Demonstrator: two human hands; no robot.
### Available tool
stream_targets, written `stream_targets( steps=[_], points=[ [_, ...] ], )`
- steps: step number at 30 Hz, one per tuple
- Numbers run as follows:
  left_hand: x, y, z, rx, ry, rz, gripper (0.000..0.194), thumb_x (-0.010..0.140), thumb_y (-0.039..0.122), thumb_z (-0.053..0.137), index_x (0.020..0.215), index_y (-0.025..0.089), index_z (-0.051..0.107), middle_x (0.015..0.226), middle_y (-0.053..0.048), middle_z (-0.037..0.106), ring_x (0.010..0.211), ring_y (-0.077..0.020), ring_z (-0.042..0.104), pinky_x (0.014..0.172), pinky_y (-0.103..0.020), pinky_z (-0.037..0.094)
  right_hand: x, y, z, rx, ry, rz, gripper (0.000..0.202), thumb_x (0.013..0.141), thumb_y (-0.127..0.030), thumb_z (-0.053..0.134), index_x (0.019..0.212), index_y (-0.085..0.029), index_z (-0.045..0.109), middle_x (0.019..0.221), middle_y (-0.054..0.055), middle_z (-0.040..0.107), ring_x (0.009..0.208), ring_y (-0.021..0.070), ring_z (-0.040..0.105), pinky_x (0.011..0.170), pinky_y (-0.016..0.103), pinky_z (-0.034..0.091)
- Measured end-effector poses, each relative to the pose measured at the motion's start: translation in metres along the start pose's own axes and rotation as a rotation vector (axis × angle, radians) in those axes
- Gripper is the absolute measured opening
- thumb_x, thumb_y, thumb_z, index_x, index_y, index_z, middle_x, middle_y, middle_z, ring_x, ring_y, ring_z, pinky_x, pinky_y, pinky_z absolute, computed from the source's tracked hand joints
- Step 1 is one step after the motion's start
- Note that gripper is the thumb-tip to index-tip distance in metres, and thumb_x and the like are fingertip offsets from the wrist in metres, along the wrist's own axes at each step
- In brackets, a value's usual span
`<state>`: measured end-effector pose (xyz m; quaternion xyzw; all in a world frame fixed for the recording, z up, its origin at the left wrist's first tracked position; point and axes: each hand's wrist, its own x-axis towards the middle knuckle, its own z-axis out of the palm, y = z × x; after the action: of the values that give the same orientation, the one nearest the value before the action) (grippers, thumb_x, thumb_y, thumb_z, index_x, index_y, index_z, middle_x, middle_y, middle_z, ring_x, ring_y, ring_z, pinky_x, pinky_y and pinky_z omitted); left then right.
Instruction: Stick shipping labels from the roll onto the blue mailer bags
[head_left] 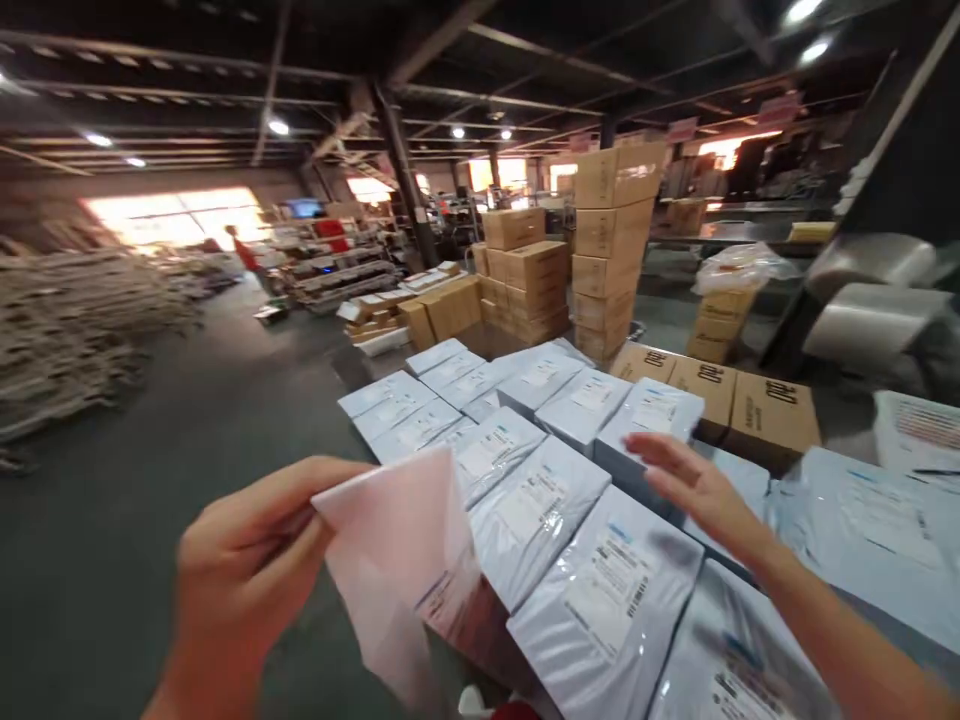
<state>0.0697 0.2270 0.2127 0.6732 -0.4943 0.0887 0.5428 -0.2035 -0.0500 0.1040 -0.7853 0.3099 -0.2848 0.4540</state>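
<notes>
Between the thumb and fingers of my left hand [251, 560] is the top edge of a thin, pinkish-white paper sheet [397, 520]. It hangs down bent, with some dark print near its lower right part. My right hand [686, 485] is held out over the packages, fingers apart and nothing in them. Below it and in front of me are rows of white plastic-wrapped packages, each with a printed label on top. One wrapped package [660, 570] lies just below my right hand, another [559, 455] to the right of the sheet. I cannot tell whether the hand touches any package.
Brown cartons [776, 415] stand behind the packages, and a tall carton stack [615, 235] rises farther back. On the right are a white basket [915, 430] and rolls of clear film [874, 325]. Piled material [82, 330] lines the left side, beside a dark floor [247, 400].
</notes>
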Motion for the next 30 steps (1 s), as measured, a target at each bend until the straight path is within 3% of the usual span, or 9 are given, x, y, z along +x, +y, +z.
stream_targets(
  steps=[3,6,9,13,16,19,22,24,30],
  points=[
    [0.015,0.010,-0.006,-0.087,0.091,0.027,0.012,0.081,0.028,0.067,0.070,0.025,0.073,0.065,0.007,0.066,0.055,-0.0075,0.054,0.046,-0.017,0.038,-0.004,-0.069,0.094,0.271,-0.484,-0.166,0.064,0.076,-0.038,0.068,0.136,-0.027,0.047,0.137,0.010,0.056,0.124,0.0257,0.054,0.104,0.045,0.043],
    [0.032,-0.001,-0.024,-0.035,0.132,0.053,0.007,0.080,0.026,0.068,0.078,0.023,0.075,0.066,0.005,0.067,0.055,-0.0088,0.054,0.046,-0.017,0.038,-0.005,-0.094,0.163,0.338,-0.516,-0.143,0.033,0.066,-0.030,0.073,0.097,-0.022,0.065,0.095,0.003,0.068,0.091,0.0211,0.061,0.085,0.037,0.048],
    [0.043,-0.027,-0.051,0.419,0.035,-0.036,0.025,0.083,0.026,0.055,0.095,0.019,0.076,0.078,-0.002,0.072,0.062,-0.0155,0.059,0.052,-0.024,0.040,-0.009,-0.095,0.192,0.529,-0.504,-0.038,0.026,0.069,-0.043,0.073,0.069,-0.019,0.062,0.067,-0.002,0.057,0.066,0.0148,0.051,0.066,0.030,0.042],
    [0.019,-0.042,-0.064,0.942,-0.231,-0.373,0.053,0.092,0.038,0.033,0.124,0.008,0.063,0.100,-0.018,0.070,0.079,-0.0316,0.065,0.059,-0.036,0.041,-0.024,-0.107,0.191,0.752,-0.463,0.031,0.036,0.067,-0.051,0.079,0.069,-0.020,0.064,0.067,-0.001,0.057,0.065,0.0147,0.052,0.064,0.028,0.042],
    [-0.022,-0.032,-0.041,0.178,-0.420,-0.472,0.067,0.092,0.059,0.034,0.144,0.017,0.043,0.077,-0.006,0.070,0.075,-0.0239,0.066,0.069,-0.032,0.050,-0.033,-0.122,0.186,0.795,-0.366,0.062,0.037,0.068,-0.053,0.079,0.072,-0.019,0.064,0.070,0.001,0.061,0.067,0.0150,0.053,0.065,0.029,0.044],
    [-0.055,-0.014,-0.006,-0.242,-0.343,-0.529,0.081,0.083,0.059,0.059,0.149,0.027,0.028,0.096,-0.003,0.073,0.091,-0.0212,0.068,0.079,-0.028,0.053,-0.038,-0.125,0.179,0.724,-0.290,0.018,0.035,0.075,-0.053,0.073,0.074,-0.019,0.065,0.070,0.001,0.059,0.065,0.0145,0.051,0.063,0.028,0.043],
    [-0.066,-0.003,0.020,-0.367,-0.182,-0.653,0.066,0.080,0.051,0.067,0.135,0.023,0.044,0.098,-0.004,0.074,0.090,-0.0199,0.069,0.076,-0.024,0.053,-0.041,-0.121,0.166,0.495,-0.019,-0.176,0.026,0.077,-0.044,0.074,0.076,-0.020,0.063,0.078,0.002,0.058,0.073,0.0161,0.051,0.067,0.028,0.044],
    [-0.064,-0.002,0.028,-0.357,-0.245,-0.606,0.045,0.081,0.046,0.067,0.117,0.021,0.058,0.091,-0.004,0.074,0.085,-0.0193,0.070,0.072,-0.022,0.053,-0.044,-0.118,0.153,0.342,0.179,-0.323,0.030,0.070,-0.036,0.080,0.091,-0.022,0.062,0.093,0.003,0.060,0.085,0.0182,0.054,0.076,0.029,0.046],
    [-0.063,0.000,0.044,-0.253,-0.489,-0.385,0.021,0.080,0.038,0.064,0.070,0.021,0.070,0.067,0.001,0.069,0.063,-0.0144,0.063,0.060,-0.019,0.049,-0.058,-0.115,0.117,0.156,-0.068,-0.515,0.008,0.088,-0.025,0.066,0.082,-0.020,0.067,0.069,-0.001,0.059,0.064,0.0112,0.056,0.058,0.021,0.043]
  ],
)
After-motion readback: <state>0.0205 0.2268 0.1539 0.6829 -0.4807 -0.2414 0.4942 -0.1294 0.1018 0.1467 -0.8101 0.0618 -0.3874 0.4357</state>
